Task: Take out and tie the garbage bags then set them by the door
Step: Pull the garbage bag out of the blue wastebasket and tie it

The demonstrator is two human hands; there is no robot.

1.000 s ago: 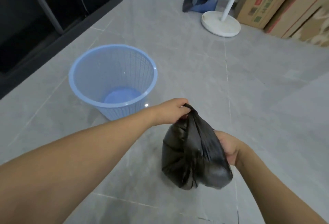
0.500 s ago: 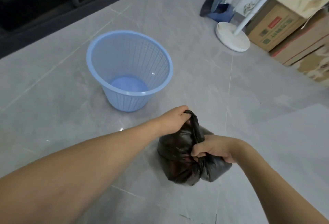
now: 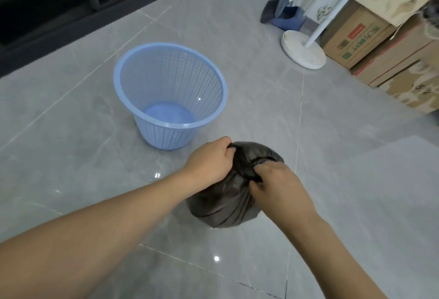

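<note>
A full black garbage bag (image 3: 223, 206) rests on the grey tiled floor in front of me. My left hand (image 3: 210, 161) is closed on the bunched top of the bag at its far left. My right hand (image 3: 278, 184) grips the gathered plastic at the bag's right side, fingers pinched into it. Behind the bag stands a light blue slotted waste basket (image 3: 213, 75), upright with nothing inside it.
A white round stand base (image 3: 304, 54) with a pole sits at the back right. Cardboard boxes (image 3: 380, 44) are stacked along the right. A blue dustpan (image 3: 282, 14) lies behind the stand. A dark cabinet (image 3: 59, 13) runs along the left.
The bag has come down from hanging in the air onto the floor. My right hand moved from the bag's side up to the gathered top.
</note>
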